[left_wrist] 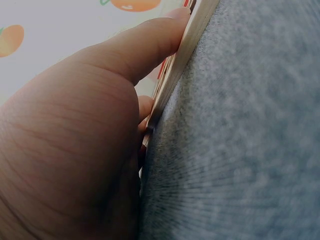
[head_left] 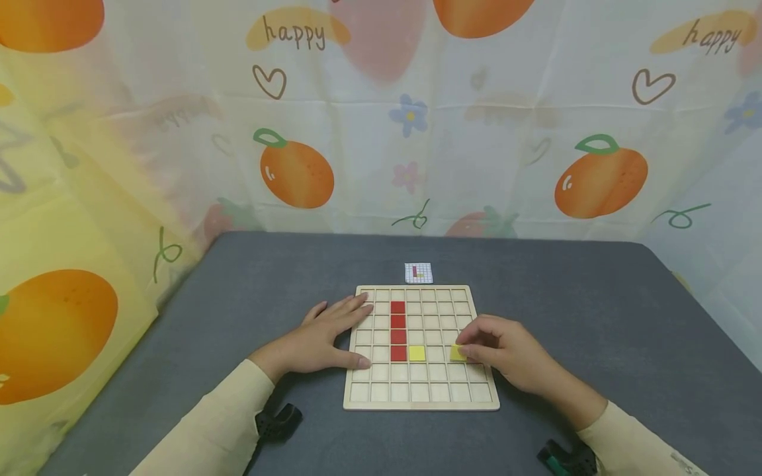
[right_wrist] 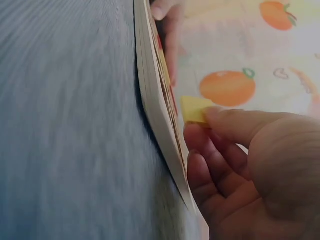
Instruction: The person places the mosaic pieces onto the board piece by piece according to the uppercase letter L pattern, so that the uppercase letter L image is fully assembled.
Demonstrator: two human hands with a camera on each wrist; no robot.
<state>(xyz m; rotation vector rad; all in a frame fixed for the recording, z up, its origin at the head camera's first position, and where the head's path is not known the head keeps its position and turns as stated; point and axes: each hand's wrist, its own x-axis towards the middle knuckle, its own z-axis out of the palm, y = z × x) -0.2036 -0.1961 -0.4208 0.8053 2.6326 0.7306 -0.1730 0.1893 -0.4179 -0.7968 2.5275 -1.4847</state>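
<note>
A square wooden grid board point(head_left: 421, 405) lies on the dark table. Four red squares would read as one column; several red tiles point(head_left: 398, 322) fill cells left of its middle, and one yellow tile point(head_left: 417, 354) sits right of the lowest red one. My left hand point(head_left: 324, 337) rests on the board's left edge, fingers spread and straight. Over the right side of the board, my right hand point(head_left: 506, 347) pinches a second yellow tile point(right_wrist: 195, 109) between thumb and fingers. In the right wrist view that tile is held above the board's surface.
A small card point(head_left: 419, 273) printed with a grid and coloured marks lies just behind the board. The grey table point(head_left: 268, 277) reaches back to a fruit-patterned cloth point(head_left: 369, 165). Black straps with devices sit on both wrists.
</note>
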